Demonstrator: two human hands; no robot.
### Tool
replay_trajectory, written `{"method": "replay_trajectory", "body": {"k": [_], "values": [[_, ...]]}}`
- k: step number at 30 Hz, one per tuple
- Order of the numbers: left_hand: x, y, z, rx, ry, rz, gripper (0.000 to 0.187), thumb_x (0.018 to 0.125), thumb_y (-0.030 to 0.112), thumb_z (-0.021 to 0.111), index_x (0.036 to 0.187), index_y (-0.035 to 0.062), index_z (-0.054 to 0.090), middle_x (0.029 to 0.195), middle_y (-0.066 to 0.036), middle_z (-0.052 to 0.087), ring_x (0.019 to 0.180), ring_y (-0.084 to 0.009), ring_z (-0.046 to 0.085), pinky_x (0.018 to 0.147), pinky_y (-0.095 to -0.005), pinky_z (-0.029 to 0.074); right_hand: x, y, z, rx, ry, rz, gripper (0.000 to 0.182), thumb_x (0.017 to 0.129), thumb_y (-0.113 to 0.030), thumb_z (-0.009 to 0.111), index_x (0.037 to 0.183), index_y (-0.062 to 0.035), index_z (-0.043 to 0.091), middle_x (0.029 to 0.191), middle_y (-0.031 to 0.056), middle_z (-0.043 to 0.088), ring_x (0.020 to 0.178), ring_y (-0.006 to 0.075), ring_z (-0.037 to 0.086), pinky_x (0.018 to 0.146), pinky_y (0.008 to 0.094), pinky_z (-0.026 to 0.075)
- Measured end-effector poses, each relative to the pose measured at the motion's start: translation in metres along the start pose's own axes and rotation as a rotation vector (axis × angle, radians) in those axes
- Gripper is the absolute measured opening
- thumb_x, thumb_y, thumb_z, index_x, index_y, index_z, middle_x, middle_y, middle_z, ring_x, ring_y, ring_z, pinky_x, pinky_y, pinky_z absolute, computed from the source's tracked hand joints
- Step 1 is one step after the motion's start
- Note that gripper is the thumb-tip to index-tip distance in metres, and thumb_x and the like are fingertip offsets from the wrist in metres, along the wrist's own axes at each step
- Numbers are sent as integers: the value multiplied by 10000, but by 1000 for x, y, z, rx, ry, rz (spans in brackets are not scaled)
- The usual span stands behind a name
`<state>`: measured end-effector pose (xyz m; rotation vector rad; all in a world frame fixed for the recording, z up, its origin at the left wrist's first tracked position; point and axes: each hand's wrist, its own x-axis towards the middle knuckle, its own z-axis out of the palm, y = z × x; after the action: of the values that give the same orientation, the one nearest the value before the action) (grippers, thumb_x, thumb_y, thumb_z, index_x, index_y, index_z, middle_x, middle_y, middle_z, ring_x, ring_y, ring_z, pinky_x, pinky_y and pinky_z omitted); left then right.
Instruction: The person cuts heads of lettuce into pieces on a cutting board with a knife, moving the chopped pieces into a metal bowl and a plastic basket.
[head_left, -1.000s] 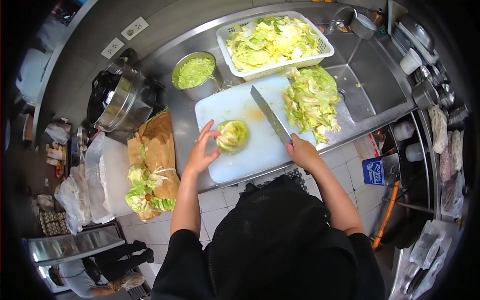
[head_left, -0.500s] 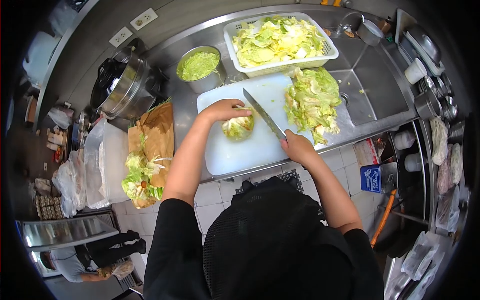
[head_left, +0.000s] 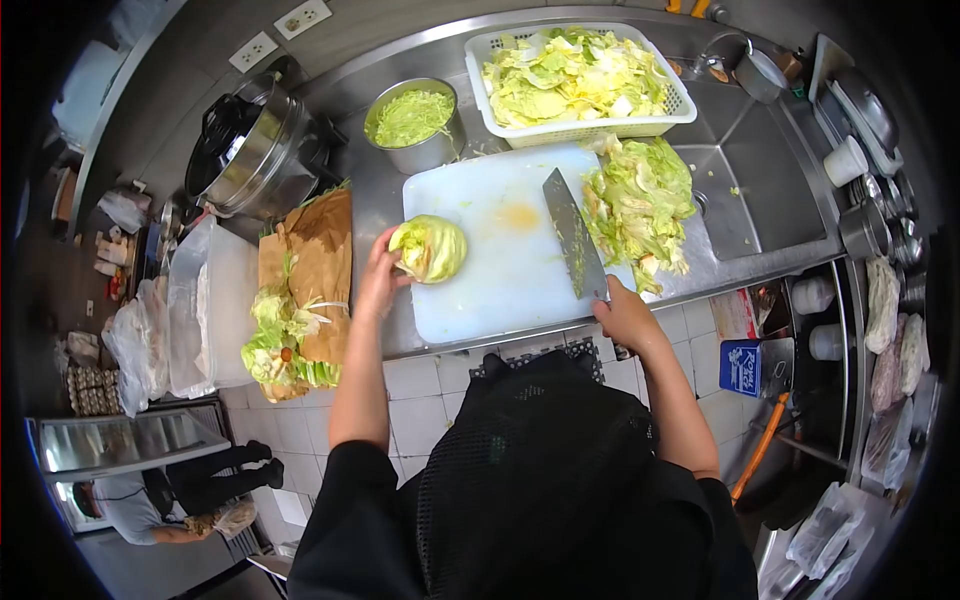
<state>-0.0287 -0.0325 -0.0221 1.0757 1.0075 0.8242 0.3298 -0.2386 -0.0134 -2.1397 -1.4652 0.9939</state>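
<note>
My left hand point(head_left: 378, 272) is wrapped round the left side of a pale green lettuce head point(head_left: 432, 249) at the left part of the white cutting board point(head_left: 480, 300). The handle of a wide-bladed knife point(head_left: 572, 232) is in my right hand point(head_left: 627, 315), at the board's right edge, with the blade pointing away from me over the board. A brownish wet patch shows on the board between lettuce and knife. Loose lettuce leaves point(head_left: 645, 200) lie piled against the board's right side.
Behind the board stand a metal pot point(head_left: 428, 155) of shredded lettuce and a white basket point(head_left: 590, 130) of cut leaves. The sink point(head_left: 765, 200) is at right. Brown paper point(head_left: 325, 240) with lettuce lies left. Another person point(head_left: 130, 510) is at lower left.
My left hand and the lettuce have moved left, and the lettuce is turned. The knife has shifted right, its broad face now showing. The view has shifted slightly.
</note>
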Motion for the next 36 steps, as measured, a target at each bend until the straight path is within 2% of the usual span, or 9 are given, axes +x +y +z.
{"method": "replay_trajectory", "body": {"k": [4,7,9,11,12,15,16,22,36], "values": [[-19,-30,39,65,201,-103,383,956,211,541,1297,65,445,1293,-148,507,1138,-257,569,751,-346,613,-2,-14,-4,128,-63,85,415,891,-240,529,1190,42,475,918,324,652,900,469,633,816,527,477],[-11,-31,49,336,84,-94,436,941,197,545,1339,72,416,1282,-134,519,1103,-251,575,735,-354,591,-5,-31,-17,97,-136,126,428,895,-243,518,1223,30,478,895,310,660,867,464,641,808,526,483],[-5,-31,55,365,205,63,410,916,170,553,1307,68,481,1225,-117,561,1066,-227,585,773,-349,542,0,-18,-8,42,-73,69,423,896,-243,515,1219,29,483,886,302,663,852,462,644,796,526,488],[10,-16,55,713,232,472,325,887,149,612,1198,60,588,1189,-108,609,960,-238,612,800,-339,505,1,-17,-5,-8,-15,9,419,897,-243,513,1215,27,488,876,295,667,837,460,646,783,526,492],[10,-3,71,687,211,485,211,887,181,594,1056,69,651,1115,-108,623,956,-279,593,835,-358,480,0,-21,-7,-45,-21,11,413,901,-250,513,1211,22,492,872,290,668,828,461,646,773,528,494],[26,-19,84,982,250,690,217,887,227,581,1025,70,639,1060,-119,617,973,-303,556,873,-392,452,-12,-35,-9,-114,1,-24,383,916,-265,517,1185,6,502,842,278,668,813,463,643,752,534,494],[24,-18,89,930,273,610,222,885,252,565,984,65,632,1020,-123,600,994,-317,526,891,-418,431,-17,-41,-11,-139,35,-61,359,927,-275,522,1163,-3,508,818,270,667,807,464,640,742,538,491],[20,-27,94,931,368,675,202,880,216,548,980,61,628,1011,-128,578,985,-325,519,880,-424,428,-51,-94,-39,-187,-90,-148,269,959,-286,544,1037,-32,503,746,230,660,763,440,640,708,534,488],[21,-33,94,871,362,688,156,878,165,574,979,52,613,989,-131,559,951,-323,505,863,-425,414,-24,-115,-11,-229,-183,-196,233,949,-195,539,1044,9,481,797,241,656,769,448,633,705,537,483]]}}
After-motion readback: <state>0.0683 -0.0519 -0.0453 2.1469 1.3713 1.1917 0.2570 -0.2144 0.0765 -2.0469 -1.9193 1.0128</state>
